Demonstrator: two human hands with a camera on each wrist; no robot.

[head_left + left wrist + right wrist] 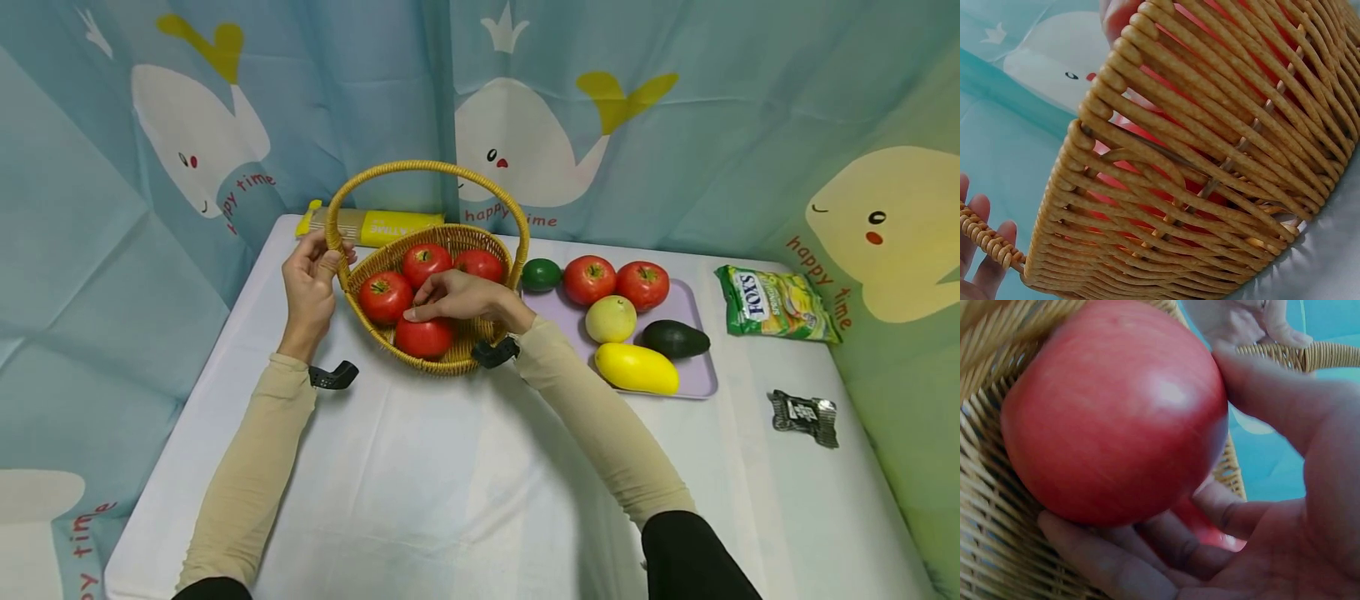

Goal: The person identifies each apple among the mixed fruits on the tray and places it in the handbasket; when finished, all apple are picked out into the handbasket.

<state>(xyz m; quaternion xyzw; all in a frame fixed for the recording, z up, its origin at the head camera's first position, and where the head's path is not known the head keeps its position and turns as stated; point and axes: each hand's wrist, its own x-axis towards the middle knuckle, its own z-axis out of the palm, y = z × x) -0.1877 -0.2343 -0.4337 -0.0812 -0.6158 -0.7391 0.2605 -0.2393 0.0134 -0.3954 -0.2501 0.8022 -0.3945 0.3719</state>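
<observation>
Your black packet (pixel 805 418) lies nearer you than the green bag (pixel 778 304). Well left of that bag sits a yellow package (pixel 386 225).

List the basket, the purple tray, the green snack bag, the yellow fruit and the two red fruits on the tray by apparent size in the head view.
1. Basket
2. Purple tray
3. Green snack bag
4. Yellow fruit
5. Left red fruit and right red fruit: too alike to rank

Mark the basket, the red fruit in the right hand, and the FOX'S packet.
Basket (pixel 1135 265), left wrist view, woven wall.
Red fruit (pixel 1116 419), right wrist view, rounded side.
FOX'S packet (pixel 780 306), head view, printed front.
</observation>
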